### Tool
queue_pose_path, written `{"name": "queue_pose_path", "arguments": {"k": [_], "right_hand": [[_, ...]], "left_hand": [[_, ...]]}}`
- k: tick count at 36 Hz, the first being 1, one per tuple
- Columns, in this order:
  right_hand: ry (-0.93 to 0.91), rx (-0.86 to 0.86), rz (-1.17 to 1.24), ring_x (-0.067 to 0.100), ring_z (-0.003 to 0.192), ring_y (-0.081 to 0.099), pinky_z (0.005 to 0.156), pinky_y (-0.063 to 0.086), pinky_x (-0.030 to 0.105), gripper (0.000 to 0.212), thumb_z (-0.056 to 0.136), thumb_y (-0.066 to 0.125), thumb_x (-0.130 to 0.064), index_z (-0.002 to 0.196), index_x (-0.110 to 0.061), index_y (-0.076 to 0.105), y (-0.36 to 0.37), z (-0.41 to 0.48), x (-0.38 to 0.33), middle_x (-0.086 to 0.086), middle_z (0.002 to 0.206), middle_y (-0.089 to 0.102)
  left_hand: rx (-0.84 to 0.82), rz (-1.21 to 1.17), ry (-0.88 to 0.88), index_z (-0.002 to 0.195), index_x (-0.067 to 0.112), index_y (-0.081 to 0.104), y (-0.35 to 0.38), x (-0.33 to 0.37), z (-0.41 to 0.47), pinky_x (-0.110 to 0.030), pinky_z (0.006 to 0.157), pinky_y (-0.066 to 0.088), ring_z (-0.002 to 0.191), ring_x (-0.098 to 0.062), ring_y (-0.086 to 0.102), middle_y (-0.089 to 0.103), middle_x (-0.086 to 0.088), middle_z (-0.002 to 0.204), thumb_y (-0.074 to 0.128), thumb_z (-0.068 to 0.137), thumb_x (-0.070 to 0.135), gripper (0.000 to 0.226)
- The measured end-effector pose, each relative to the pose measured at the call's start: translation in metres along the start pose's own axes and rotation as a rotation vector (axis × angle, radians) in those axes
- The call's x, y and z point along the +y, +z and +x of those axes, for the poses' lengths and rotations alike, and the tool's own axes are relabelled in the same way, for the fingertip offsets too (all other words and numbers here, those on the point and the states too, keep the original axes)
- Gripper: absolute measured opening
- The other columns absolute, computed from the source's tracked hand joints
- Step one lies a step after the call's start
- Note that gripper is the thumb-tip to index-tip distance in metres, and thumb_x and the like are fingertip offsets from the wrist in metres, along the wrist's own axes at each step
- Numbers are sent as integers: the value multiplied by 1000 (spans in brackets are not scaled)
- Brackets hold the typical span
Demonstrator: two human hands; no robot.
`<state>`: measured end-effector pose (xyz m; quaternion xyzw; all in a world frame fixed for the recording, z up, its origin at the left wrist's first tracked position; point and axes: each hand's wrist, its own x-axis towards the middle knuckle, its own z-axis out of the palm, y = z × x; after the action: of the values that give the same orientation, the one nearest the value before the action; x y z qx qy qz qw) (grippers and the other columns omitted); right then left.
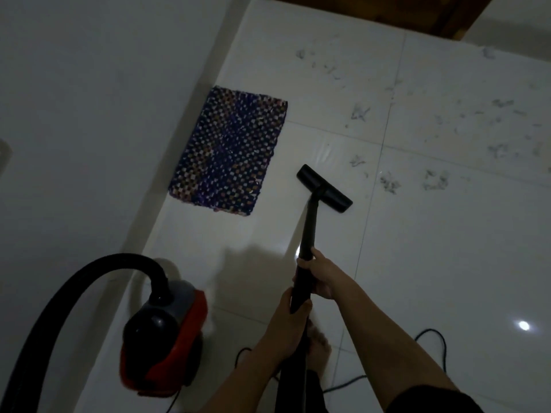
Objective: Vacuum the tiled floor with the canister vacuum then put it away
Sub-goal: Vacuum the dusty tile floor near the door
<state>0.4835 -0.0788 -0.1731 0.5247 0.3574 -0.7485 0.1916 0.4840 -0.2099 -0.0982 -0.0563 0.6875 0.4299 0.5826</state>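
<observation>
A red and black canister vacuum (162,338) stands on the white tiled floor (417,263) at the lower left, its black hose (59,296) arching off to the left. The black wand (308,231) runs from my hands up to the flat floor head (324,188), which rests on the tiles beside the mat. My right hand (317,275) grips the wand higher up. My left hand (287,311) holds it just below. Grey dust and lint clumps (435,180) lie scattered over the tiles to the right and beyond the head.
A dark blue woven mat (229,153) lies against the white wall (89,114) on the left. The black power cord (429,356) loops on the floor at the bottom. My bare foot (319,344) shows under the wand. A dark wooden door frame (447,13) sits at the top.
</observation>
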Motion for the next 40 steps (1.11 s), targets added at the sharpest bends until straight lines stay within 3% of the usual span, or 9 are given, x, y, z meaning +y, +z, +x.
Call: {"name": "queue_pose_path", "arguments": {"k": [5,9,13,16,21,30,32,35,40], "right_hand": [[-68,35,-73,31,107,54,80,51,35,67,98,49,-15,152,-31,14,-29,12,-27,15,132,51],[-149,91,-90,26,97,55,92,49,37,65,98,49,-19,152,-29,15,-44,26,-41,10,112,52],[-188,82,10,20,77,56,73,51,32,54,99,47,-16,147,-28,25,-53,34,-56,10,88,56],[-182,66,114,18,66,51,60,48,28,26,99,46,-13,123,-22,42,-56,39,-66,9,77,51],[-146,13,247,19,55,48,47,46,27,16,98,45,-9,106,-23,46,-55,48,-86,9,65,47],[-101,30,49,18,52,43,46,45,28,49,99,42,-10,140,-29,24,-34,84,-167,8,63,42],[-117,70,-6,18,52,43,46,44,28,54,99,40,-9,143,-31,19,-27,92,-190,8,63,42],[-158,133,-118,18,49,44,38,43,22,58,98,41,-7,149,-21,16,-16,102,-224,7,63,44],[-174,162,-191,19,50,48,43,43,26,64,96,42,-8,151,-27,13,1,116,-272,8,67,49]], "left_hand": [[-4,-103,-20,128,31,37,29,28,23,-27,51,47,52,-16,52,56,-8,78,44,98,27,31],[-15,-178,-29,124,35,34,43,49,38,-23,41,45,41,-12,51,56,-11,80,45,98,25,30],[-10,-219,-35,122,35,37,50,64,53,-25,42,46,39,-14,51,57,-11,78,45,98,24,28],[-10,-221,-27,125,35,37,53,74,60,-26,43,46,42,-15,52,58,-10,78,45,98,24,30],[-4,-248,-41,138,31,34,48,89,75,-26,44,46,42,-16,52,58,-10,76,47,97,24,43],[4,-316,-43,139,22,38,25,148,122,-24,40,44,39,-16,51,54,-10,69,45,98,21,42],[16,-309,-49,139,23,39,18,165,135,-25,42,45,42,-17,52,57,-8,68,46,97,22,42],[11,-253,-39,140,28,37,6,194,149,-30,52,48,50,-17,56,61,-6,75,45,97,29,44],[-44,-324,12,135,21,41,-15,245,162,-22,40,44,40,-11,50,53,-8,72,38,100,21,35]]}}
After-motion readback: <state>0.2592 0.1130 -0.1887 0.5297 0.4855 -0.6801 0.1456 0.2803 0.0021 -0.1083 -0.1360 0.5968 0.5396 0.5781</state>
